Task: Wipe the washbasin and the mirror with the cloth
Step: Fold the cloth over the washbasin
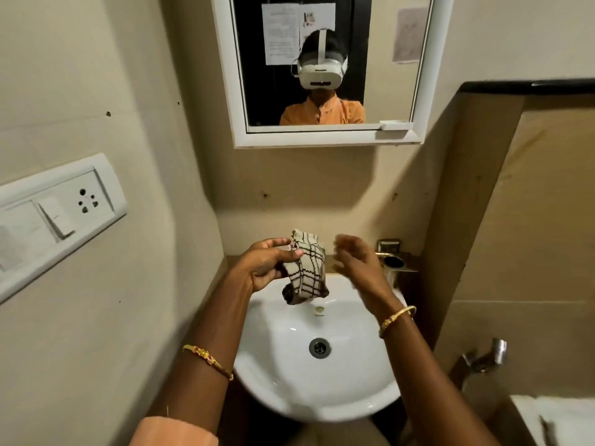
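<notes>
The checked cloth (307,268) is held bunched above the back rim of the washbasin (289,365), at about 12 o'clock from the drain (319,347). It is pinched by the fingers (289,252) of the left hand (267,265), its lower end hanging free. The right hand (357,262), at 3 o'clock from the cloth, is blurred, its fingers spread open and holding nothing. The cloth looks soft, light and limp; it would best be gathered into a flat pad in the palm. The mirror (380,75) hangs above.
</notes>
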